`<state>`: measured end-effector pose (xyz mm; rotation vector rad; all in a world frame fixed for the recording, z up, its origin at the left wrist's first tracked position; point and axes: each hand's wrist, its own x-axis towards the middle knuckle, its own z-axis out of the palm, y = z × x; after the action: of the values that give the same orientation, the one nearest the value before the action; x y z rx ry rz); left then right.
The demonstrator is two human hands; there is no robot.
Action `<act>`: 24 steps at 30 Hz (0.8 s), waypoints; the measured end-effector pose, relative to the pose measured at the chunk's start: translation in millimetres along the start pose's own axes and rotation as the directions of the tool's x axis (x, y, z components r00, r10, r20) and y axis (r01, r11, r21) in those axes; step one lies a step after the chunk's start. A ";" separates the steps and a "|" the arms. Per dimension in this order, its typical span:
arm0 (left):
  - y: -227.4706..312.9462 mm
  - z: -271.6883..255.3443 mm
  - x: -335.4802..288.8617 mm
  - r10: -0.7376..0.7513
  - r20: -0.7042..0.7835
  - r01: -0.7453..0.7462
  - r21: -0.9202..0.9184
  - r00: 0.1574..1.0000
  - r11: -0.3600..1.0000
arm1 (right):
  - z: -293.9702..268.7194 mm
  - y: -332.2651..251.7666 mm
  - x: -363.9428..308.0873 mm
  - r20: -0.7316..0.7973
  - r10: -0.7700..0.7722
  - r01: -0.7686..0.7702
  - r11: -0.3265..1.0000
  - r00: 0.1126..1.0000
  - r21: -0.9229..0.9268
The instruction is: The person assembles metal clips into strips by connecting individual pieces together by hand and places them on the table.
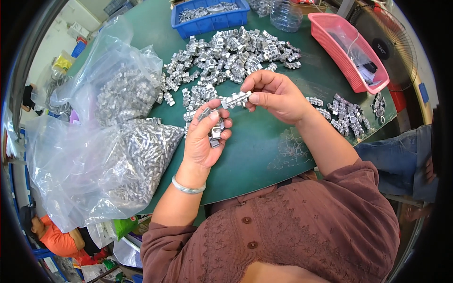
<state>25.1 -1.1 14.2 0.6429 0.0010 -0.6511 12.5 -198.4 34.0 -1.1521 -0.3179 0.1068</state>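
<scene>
My right hand (282, 100) pinches one end of a short strip of joined silver metal links (237, 99) between thumb and fingertips. The strip's other end reaches the fingertips of my left hand (197, 146). Curled in that left hand are several more small silver metal links (216, 132), partly hidden by the thumb and fingers. Just beyond both hands a large heap of linked silver metal pieces (236, 54) spreads over the green table (245, 162). A smaller group of link strips (348, 115) lies to the right of my right forearm.
Two clear plastic bags of metal pieces, a nearer bag (71, 170) and a farther bag (108, 52), fill the left side. A blue bin (210, 27) holds more pieces at the back. At right stand a pink basket (339, 59) and a fan (401, 47). Another person (59, 238) sits lower left.
</scene>
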 end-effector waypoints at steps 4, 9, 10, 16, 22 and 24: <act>-0.6 1.9 -1.0 0.038 0.017 -0.038 -0.027 0.999 0.999 | 1.4 3.4 -0.6 0.026 0.007 -0.006 1.000 1.000 -0.010; -1.0 2.0 -1.3 0.070 0.000 -0.070 -0.009 0.998 0.997 | 3.3 4.8 -1.5 0.019 0.027 -0.027 1.000 0.999 0.005; -1.0 1.9 -1.1 0.072 -0.001 -0.072 -0.009 0.997 0.997 | 4.0 4.9 -1.6 0.003 0.033 -0.033 0.999 0.999 0.008; -0.8 1.8 -0.5 0.071 -0.029 -0.072 -0.015 0.997 0.997 | 7.1 4.3 -1.9 -0.021 0.036 -0.037 0.999 0.999 -0.002; -2.9 -0.7 0.5 0.070 -0.015 -0.070 -0.022 0.997 0.997 | 9.7 7.0 -3.6 -0.021 -0.019 0.016 0.994 1.000 -0.110; -4.7 -3.8 1.3 0.072 -0.013 -0.072 -0.006 0.997 0.997 | 10.7 10.3 -4.3 0.018 -0.126 0.126 0.949 0.992 -0.291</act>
<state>24.2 -2.6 8.3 0.6378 -0.0080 -0.5774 6.0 -185.9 27.7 -1.4205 -0.4156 -0.0550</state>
